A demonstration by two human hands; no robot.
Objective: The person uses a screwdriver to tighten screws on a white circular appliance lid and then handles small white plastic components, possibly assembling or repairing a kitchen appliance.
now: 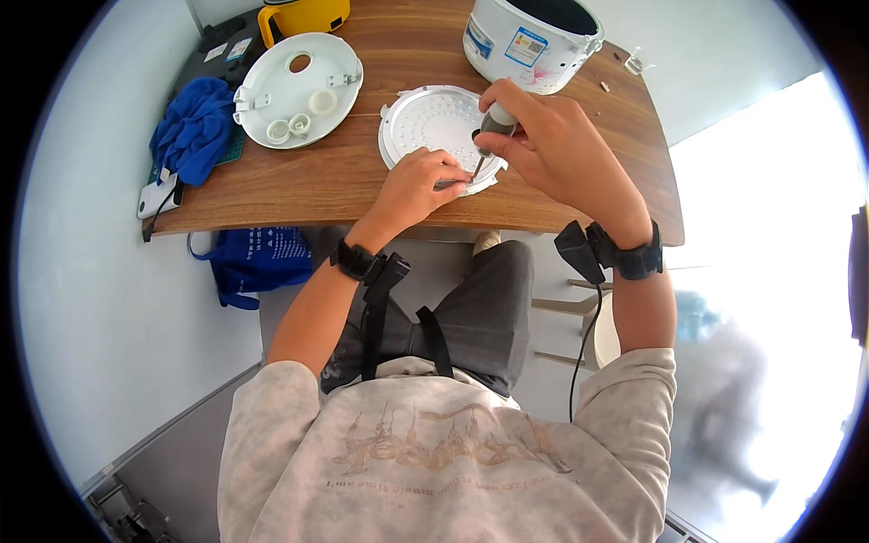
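Observation:
A round white inner lid [425, 122], dotted with small bumps, lies on the table in front of me. My right hand [566, 149] grips a screwdriver [499, 121] by its grey-and-white handle from above. Its shaft slants down to the lid's near right edge. Close to the tip, my left hand [409, 192] rests at the near edge with fingers pinched together. A small grey metal piece [445, 184] shows under those fingers; its full shape is hidden.
Left of the inner lid is a larger white cover [335, 109] carrying loose round parts [321, 101]. A white rice cooker body [534, 59] stands far right. A blue cloth [192, 131], yellow pot [312, 16] and white device [158, 197] line the left side of the wooden table [308, 195].

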